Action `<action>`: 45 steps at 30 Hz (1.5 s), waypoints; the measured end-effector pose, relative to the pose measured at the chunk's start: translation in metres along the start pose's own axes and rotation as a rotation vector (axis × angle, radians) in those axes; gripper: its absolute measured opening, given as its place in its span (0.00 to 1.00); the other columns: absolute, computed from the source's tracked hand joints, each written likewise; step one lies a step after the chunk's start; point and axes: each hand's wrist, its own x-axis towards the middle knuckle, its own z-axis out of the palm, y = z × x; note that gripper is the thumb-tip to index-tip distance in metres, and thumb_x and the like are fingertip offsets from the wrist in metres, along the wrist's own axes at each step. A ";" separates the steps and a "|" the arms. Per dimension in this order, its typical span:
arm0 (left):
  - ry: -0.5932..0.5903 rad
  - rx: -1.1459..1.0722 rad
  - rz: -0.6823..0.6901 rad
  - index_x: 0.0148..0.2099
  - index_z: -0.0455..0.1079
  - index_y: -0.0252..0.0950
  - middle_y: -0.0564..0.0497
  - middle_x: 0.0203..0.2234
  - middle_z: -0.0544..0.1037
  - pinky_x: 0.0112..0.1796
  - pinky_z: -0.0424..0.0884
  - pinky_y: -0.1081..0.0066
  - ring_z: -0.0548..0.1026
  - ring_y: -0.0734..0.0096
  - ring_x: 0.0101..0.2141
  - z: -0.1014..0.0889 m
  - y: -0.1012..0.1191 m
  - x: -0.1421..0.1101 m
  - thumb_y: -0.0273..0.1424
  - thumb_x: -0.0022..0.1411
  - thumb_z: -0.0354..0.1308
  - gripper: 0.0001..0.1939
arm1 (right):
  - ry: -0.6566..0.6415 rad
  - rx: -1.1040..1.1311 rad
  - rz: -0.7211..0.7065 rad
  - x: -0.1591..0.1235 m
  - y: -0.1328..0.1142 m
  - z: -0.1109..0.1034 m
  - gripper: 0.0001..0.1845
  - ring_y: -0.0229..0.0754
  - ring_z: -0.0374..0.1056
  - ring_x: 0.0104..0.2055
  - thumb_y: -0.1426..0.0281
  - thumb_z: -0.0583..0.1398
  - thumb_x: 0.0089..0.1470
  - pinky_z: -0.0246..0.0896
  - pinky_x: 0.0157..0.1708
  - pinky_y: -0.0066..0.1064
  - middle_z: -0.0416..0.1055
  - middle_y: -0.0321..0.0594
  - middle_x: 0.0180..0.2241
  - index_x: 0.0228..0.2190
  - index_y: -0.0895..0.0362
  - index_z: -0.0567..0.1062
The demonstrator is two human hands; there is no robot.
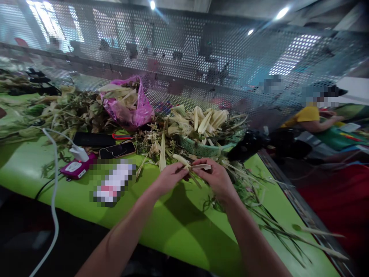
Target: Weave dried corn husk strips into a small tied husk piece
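Observation:
Above the green table, my left hand (173, 176) pinches a small pale bundle (181, 159) that looks like rolled, dried corn husk. Close on its right, my right hand (216, 177) has its fingers closed on a flat cream husk strip (202, 167), which meets the bundle between both hands. Fingertips partly cover the joint, so how the pieces are fastened cannot be seen. Just beyond my hands stands a green plastic basket (198, 148) heaped with pale husks (209, 119). A long husk strip (163, 152) lies to the left.
A purple plastic bag (142, 109) of husks stands behind dried leaves (77, 113). Red-handled scissors (121, 136), a phone (117, 150) and a purple power strip (77, 167) with a white cable (54, 192) lie left. Grass stalks (276, 223) cross the right edge; a person in yellow (309, 117) sits beyond.

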 end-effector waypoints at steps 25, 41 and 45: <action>-0.080 0.274 0.070 0.37 0.73 0.36 0.50 0.30 0.74 0.36 0.63 0.73 0.68 0.68 0.33 0.008 -0.011 -0.002 0.35 0.58 0.54 0.10 | -0.053 -0.221 -0.205 0.006 0.004 -0.006 0.07 0.46 0.66 0.37 0.62 0.63 0.48 0.58 0.40 0.38 0.73 0.37 0.28 0.27 0.51 0.78; -0.032 -0.010 -0.044 0.35 0.69 0.32 0.51 0.28 0.71 0.34 0.65 0.73 0.68 0.73 0.30 0.014 -0.008 -0.005 0.42 0.53 0.60 0.17 | 0.074 -0.003 -0.079 0.010 0.017 -0.001 0.13 0.43 0.66 0.38 0.60 0.61 0.50 0.59 0.38 0.33 0.72 0.39 0.37 0.37 0.54 0.76; 0.110 -0.133 -0.084 0.36 0.71 0.32 0.50 0.28 0.73 0.34 0.67 0.73 0.69 0.75 0.29 0.011 -0.003 -0.003 0.44 0.49 0.64 0.20 | 0.073 0.243 0.019 0.013 0.017 -0.007 0.18 0.40 0.66 0.35 0.59 0.63 0.48 0.60 0.39 0.32 0.72 0.37 0.34 0.41 0.53 0.74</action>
